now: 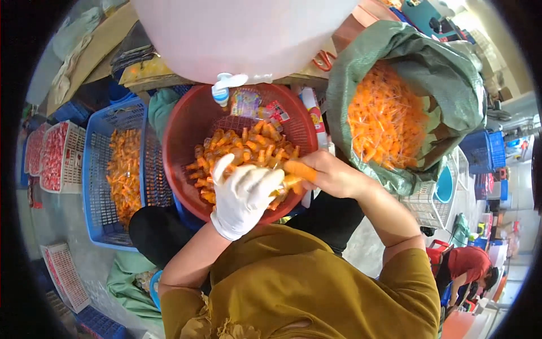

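My left hand (pixel 244 195), in a white glove, reaches over the near side of a red plastic basin (pixel 171 152). Its fingers are bent around a small orange-and-clear plastic piece (pixel 289 182). From the right, my bare right hand (pixel 326 175) meets it there, with fingers pinched on the same piece. Something orange covers a fingertip of the right hand. Under both hands lies a heap of similar small orange pieces (pixel 248 148), some with clear parts. Their exact kind cannot be made out. Coloured printed packets (pixel 246 103) rest at the basin's far side.
Above the basin stands a big white tub (pixel 248 34) with a blue-and-white tap (pixel 221 95). A green woven sack (pixel 451 73) of orange pieces with thin clear stems is at right. Blue crates (pixel 93 175) stand at left. Red-handled scissors (pixel 323 60) lie behind. Another person (pixel 471 264) bends at far right.
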The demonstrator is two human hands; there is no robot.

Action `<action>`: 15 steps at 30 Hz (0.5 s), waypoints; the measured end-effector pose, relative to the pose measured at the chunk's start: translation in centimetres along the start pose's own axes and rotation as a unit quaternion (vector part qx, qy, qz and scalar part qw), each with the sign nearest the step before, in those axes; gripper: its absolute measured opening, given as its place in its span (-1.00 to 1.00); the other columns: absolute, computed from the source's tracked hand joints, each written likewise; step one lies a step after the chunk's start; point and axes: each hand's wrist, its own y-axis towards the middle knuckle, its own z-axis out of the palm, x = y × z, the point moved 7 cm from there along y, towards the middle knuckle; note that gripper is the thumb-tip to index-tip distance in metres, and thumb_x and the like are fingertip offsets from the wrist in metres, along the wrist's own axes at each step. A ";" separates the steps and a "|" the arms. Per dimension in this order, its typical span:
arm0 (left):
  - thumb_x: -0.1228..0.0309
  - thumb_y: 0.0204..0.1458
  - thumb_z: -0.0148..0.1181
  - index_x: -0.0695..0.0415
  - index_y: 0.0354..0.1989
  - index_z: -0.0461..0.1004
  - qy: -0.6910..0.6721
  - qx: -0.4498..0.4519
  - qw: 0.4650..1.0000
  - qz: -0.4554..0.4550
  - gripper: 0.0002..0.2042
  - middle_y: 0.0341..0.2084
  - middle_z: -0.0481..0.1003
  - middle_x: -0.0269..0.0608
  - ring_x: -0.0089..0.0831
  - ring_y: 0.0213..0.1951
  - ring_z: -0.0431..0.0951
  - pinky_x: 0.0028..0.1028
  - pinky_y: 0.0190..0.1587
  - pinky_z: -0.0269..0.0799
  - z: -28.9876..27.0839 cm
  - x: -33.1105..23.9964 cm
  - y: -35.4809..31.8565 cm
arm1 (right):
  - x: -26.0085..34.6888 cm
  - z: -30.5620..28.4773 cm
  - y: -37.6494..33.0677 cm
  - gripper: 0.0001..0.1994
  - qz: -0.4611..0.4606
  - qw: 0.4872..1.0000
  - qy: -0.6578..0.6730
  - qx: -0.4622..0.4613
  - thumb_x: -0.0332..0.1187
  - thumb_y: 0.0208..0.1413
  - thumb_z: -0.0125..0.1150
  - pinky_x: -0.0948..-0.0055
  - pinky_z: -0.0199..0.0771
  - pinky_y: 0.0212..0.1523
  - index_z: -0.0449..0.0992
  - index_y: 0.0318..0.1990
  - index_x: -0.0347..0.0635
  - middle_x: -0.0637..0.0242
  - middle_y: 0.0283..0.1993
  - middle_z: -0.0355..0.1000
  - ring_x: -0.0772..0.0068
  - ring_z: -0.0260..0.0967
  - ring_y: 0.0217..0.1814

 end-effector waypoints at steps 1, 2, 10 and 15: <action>0.35 0.04 0.19 0.14 -0.06 0.42 0.127 -0.038 0.989 0.063 -0.71 -0.44 0.48 -0.38 -0.57 -0.48 0.44 -0.49 -0.17 0.39 -0.2 -1.0 0.0 | 0.5 -0.5 -0.1 -0.84 -0.027 0.992 -0.098 -0.074 -0.33 0.07 0.15 0.31 0.43 -0.30 0.47 -0.32 -0.25 0.23 -0.32 0.43 0.19 0.41 -0.30; 0.35 0.04 0.19 0.14 -0.06 0.42 0.122 -0.038 0.990 0.066 -0.71 -0.44 0.48 -0.38 -0.57 -0.48 0.44 -0.49 -0.17 0.39 0.0 -0.5 -0.2 | 1.1 -1.2 -0.5 -0.83 -0.052 0.968 -0.195 -0.146 -0.32 0.08 0.15 0.32 0.43 -0.31 0.47 -0.32 -0.26 0.24 -0.32 0.43 0.20 0.41 -0.33; 0.29 -0.20 0.31 0.02 -0.04 0.43 -0.562 0.190 0.678 -0.435 -0.54 -0.52 0.44 -0.34 -0.47 -0.41 0.45 -0.15 0.16 0.08 6.5 4.2 -4.4 | 1.5 0.5 -2.2 -0.84 -0.185 0.954 -0.226 -0.065 -0.39 0.07 0.19 0.36 0.44 -0.33 0.48 -0.23 -0.27 0.22 -0.32 0.42 0.25 0.41 -0.39; 0.15 -0.15 0.27 0.07 -0.03 0.43 0.132 -0.002 0.982 0.136 -0.52 -0.54 0.43 -0.29 -0.43 -0.39 0.46 -0.20 0.14 0.13 1.7 -0.1 -1.5 | -1.9 2.0 -2.2 -0.76 0.060 0.982 0.169 0.058 -0.41 0.02 0.25 0.40 0.43 -0.34 0.49 -0.13 -0.22 0.22 -0.27 0.42 0.35 0.41 -0.34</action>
